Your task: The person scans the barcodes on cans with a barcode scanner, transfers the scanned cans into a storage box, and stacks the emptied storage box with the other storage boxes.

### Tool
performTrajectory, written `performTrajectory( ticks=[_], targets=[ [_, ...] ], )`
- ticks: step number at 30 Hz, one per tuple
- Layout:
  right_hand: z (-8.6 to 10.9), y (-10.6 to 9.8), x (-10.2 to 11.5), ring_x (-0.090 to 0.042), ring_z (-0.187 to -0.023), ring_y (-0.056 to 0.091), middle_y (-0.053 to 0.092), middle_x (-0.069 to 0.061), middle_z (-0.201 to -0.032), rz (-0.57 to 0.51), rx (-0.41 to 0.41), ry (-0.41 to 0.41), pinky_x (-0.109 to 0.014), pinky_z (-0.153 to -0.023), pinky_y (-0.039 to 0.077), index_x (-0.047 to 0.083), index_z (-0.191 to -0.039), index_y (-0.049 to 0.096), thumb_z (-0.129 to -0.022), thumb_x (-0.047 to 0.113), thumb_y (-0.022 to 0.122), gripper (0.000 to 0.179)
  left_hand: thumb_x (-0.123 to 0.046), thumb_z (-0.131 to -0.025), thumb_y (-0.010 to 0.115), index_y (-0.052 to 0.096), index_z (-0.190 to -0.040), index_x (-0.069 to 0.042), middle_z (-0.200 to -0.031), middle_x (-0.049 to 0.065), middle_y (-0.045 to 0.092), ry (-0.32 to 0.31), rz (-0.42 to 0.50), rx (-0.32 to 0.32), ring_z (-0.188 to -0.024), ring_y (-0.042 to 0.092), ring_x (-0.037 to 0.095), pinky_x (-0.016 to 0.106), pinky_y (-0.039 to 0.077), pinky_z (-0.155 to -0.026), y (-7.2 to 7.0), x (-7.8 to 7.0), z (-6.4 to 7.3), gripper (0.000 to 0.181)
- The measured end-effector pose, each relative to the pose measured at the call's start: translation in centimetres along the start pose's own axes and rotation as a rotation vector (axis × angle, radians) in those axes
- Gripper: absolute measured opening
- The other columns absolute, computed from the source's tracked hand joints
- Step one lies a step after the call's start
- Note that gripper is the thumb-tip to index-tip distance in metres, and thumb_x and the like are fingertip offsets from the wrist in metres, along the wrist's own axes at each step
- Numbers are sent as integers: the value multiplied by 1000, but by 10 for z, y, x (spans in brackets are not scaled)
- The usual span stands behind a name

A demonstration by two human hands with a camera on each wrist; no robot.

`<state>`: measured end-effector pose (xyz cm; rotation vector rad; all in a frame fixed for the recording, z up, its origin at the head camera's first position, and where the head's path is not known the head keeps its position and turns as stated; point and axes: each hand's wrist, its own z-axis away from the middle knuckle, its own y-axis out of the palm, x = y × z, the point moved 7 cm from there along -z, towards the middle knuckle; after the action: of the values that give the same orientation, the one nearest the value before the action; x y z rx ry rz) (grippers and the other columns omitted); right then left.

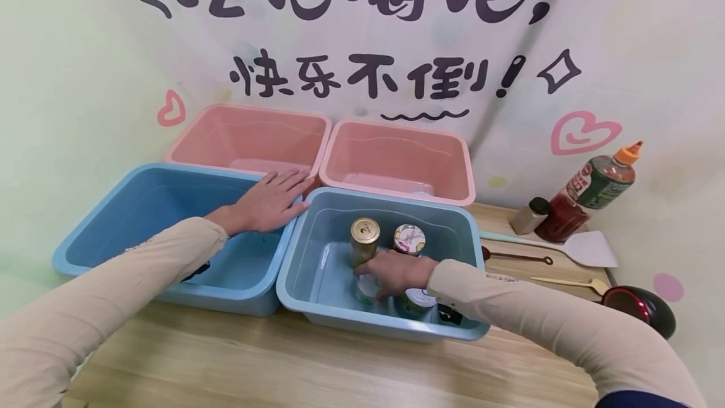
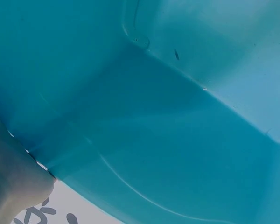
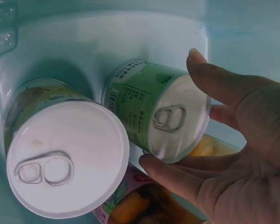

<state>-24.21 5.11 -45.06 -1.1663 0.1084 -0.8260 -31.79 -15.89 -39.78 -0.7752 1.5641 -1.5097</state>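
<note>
My right hand reaches down into the right blue tub. Its thumb and fingers curl round the lid end of a green can with a silver pull-tab lid. Beside that stands another can with a wide white pull-tab lid. A gold-topped can and a jar with a flowery lid stand just beyond the hand. Dark orange contents show through a jar below the cans in the right wrist view. My left hand rests with fingers extended over the rims where the tubs meet.
The left blue tub lies under my left forearm. Two pink tubs stand behind, against the wall. On the right are a sauce bottle, a shaker, a white spatula and a black rounded object.
</note>
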Motion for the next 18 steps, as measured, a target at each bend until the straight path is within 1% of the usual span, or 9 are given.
performTrajectory(
  ticks=[5,8,12,15,18],
  targets=[
    [-4,3,-1,-19,-105,68,67,-8,-126,37,-37,8,-37,-90,59,11,-132,64,-78,24,87,60,-45,-104,40,22,-160,-11,-168,12,17,-3,-6,6,-156,13,36,59,7,-125,-1,0,-1,68],
    [-7,4,-2,-20,-105,68,67,-7,-124,53,-58,19,-37,-90,59,11,-129,65,-77,27,87,58,-44,-104,41,22,-159,-11,-168,12,17,3,2,9,-156,13,36,60,7,-124,-2,-1,-1,68],
    [-10,8,-3,-19,-104,67,66,-8,-124,82,-70,34,-35,-88,59,11,-129,65,-77,31,87,60,-44,-104,42,22,-159,-10,-168,12,17,8,5,9,-156,13,37,61,7,-124,-3,-2,-1,68],
    [-12,11,-4,-18,-99,68,66,-8,-122,99,-65,43,-34,-85,60,12,-129,65,-77,30,88,60,-44,-104,42,22,-159,-10,-168,12,16,7,1,9,-156,13,37,61,7,-124,-3,-2,0,68],
    [-10,13,-3,-17,-94,69,67,-8,-120,92,-60,45,-34,-84,60,13,-129,65,-77,26,88,58,-44,-104,42,22,-159,-10,-168,13,17,8,1,8,-156,13,37,61,7,-124,-2,-2,0,67]
  ],
)
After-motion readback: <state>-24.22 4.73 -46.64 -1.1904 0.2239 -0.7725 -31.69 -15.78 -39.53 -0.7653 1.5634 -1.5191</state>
